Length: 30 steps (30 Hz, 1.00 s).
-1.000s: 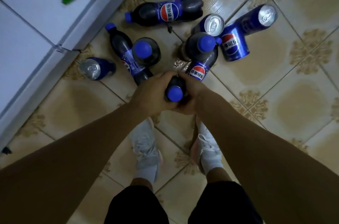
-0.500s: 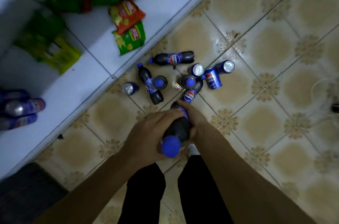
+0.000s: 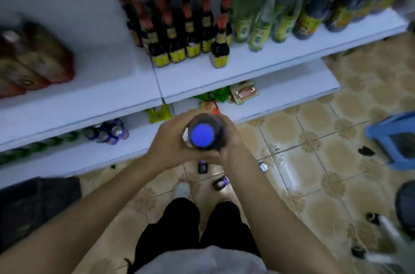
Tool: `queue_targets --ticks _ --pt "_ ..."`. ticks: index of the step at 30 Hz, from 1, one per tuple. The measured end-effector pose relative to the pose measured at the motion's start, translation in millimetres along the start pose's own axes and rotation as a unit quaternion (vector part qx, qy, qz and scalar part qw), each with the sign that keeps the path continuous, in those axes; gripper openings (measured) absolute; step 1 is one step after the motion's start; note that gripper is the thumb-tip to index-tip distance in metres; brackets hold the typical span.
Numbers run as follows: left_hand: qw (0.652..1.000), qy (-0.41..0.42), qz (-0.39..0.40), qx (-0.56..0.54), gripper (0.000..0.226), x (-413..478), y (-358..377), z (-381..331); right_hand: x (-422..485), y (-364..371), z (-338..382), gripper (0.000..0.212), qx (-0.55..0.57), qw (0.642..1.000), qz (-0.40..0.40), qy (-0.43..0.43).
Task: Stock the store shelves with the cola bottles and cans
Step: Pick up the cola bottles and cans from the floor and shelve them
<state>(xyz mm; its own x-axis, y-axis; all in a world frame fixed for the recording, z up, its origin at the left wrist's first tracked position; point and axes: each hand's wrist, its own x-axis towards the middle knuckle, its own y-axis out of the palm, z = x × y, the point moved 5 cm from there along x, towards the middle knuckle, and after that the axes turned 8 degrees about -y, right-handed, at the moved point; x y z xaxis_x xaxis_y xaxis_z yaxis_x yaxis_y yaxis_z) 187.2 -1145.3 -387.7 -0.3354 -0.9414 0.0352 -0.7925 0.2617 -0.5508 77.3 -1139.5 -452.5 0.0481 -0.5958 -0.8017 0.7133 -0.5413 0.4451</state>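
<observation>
I hold a dark cola bottle (image 3: 205,132) with a blue cap upright in front of me, seen from above. My left hand (image 3: 170,141) wraps its left side and my right hand (image 3: 231,139) wraps its right side. Below my hands, parts of other cola bottles (image 3: 202,167) and a cola can (image 3: 263,167) lie on the tiled floor, mostly hidden by my arms. Several cola cans (image 3: 107,131) lie stacked on the lowest white shelf (image 3: 94,157) to the left.
A middle shelf (image 3: 247,65) carries dark sauce bottles (image 3: 179,26) and green-labelled bottles (image 3: 258,15). Snack packets (image 3: 243,93) lie on the lower shelf. A blue plastic stool (image 3: 393,136) stands at right. A dark mat (image 3: 33,204) lies at lower left.
I have stood up, lifting the cola bottle from the floor to shelf height with both hands. The view has swung up from the floor pile to the shelves.
</observation>
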Motion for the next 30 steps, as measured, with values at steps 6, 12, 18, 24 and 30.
queue_targets --ticks 6,12,18,24,30 --pt "0.99 -0.061 -0.12 -0.044 0.055 -21 -122 -44 -54 83 -36 0.059 -0.201 0.977 0.049 -0.055" --pt "0.971 -0.101 -0.176 -0.128 0.038 -54 -234 -46 -104 181 -65 0.039 -0.293 0.909 0.107 -0.278" --pt "0.967 -0.103 -0.204 -0.112 0.039 -102 -352 -38 -164 290 -128 0.05 -0.253 0.821 0.231 -0.457" --pt "0.956 -0.137 -0.258 -0.028 0.058 -141 -474 -18 -202 388 -205 0.057 -0.333 0.708 0.289 -0.552" --pt "0.943 -0.168 -0.284 0.045 0.061 -161 -549 -10 -205 459 -229 0.052 -0.37 0.681 0.308 -0.551"
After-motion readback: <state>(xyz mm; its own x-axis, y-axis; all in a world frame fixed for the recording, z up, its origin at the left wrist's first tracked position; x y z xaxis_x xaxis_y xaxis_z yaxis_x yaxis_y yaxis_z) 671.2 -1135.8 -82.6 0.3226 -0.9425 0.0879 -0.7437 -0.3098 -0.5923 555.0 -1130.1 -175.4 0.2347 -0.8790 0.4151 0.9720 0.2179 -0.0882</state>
